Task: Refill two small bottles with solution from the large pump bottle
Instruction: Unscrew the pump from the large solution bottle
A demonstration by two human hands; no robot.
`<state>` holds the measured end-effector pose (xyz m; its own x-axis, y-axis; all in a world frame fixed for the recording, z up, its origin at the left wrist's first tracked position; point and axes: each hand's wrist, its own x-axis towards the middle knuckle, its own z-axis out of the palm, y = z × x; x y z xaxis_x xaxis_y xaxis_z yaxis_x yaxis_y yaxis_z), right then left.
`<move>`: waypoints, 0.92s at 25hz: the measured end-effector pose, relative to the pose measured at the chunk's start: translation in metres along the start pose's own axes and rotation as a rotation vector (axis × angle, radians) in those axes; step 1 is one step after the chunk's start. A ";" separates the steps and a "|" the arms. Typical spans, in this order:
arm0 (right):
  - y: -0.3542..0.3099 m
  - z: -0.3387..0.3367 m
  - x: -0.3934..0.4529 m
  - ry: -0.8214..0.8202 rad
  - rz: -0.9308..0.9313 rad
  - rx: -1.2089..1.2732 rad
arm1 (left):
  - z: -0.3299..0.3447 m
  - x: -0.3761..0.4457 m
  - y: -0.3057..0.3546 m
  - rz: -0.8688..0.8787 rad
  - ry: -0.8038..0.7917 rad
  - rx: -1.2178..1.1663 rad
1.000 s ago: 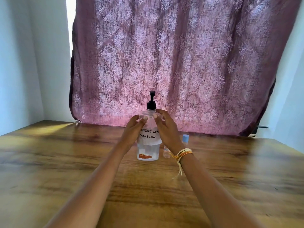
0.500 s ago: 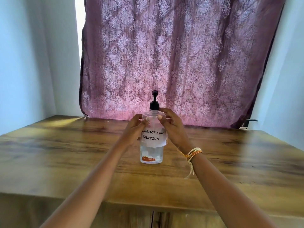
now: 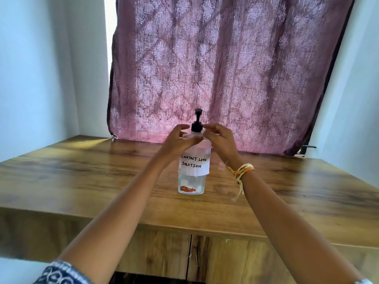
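The large clear pump bottle [image 3: 193, 177] stands upright on the wooden table [image 3: 102, 181], with a black pump head and a white label reading "CONTACT LENS SOLUTION". It holds a little liquid at the bottom. My left hand [image 3: 177, 141] wraps the bottle's left shoulder. My right hand [image 3: 220, 140] is on the right shoulder, with its fingertips at the black pump collar. One small clear bottle [image 3: 221, 166] shows faintly behind the large bottle, just left of my right wrist. A second small bottle is not visible.
A purple patterned curtain [image 3: 215, 68] hangs behind the table's far edge. Pale walls close in on both sides. The table's front edge [image 3: 184, 228] runs below my forearms, with cabinet doors under it. A thread bracelet sits on my right wrist [image 3: 242, 171].
Both hands have slid up from the label area to the bottle's shoulder and pump collar. The view has pulled back, so the table's front edge now shows.
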<state>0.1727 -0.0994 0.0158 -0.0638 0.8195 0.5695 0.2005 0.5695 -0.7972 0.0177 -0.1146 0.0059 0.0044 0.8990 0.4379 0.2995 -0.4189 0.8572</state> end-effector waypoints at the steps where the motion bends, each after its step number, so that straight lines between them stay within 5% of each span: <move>1: -0.007 -0.001 0.006 0.032 -0.002 0.004 | -0.001 0.006 0.006 0.003 0.002 0.042; 9: -0.040 0.006 0.026 -0.020 0.041 -0.336 | 0.002 0.015 -0.002 -0.101 -0.054 0.035; 17: -0.043 0.007 0.022 0.007 -0.039 -0.348 | 0.004 0.013 0.000 -0.174 -0.016 -0.027; 23: -0.036 -0.007 0.030 -0.196 -0.041 -0.174 | 0.003 0.013 0.000 -0.163 -0.045 -0.014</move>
<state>0.1703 -0.0954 0.0630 -0.2595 0.8025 0.5373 0.3579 0.5967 -0.7182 0.0204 -0.1025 0.0103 -0.0002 0.9598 0.2806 0.2863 -0.2688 0.9197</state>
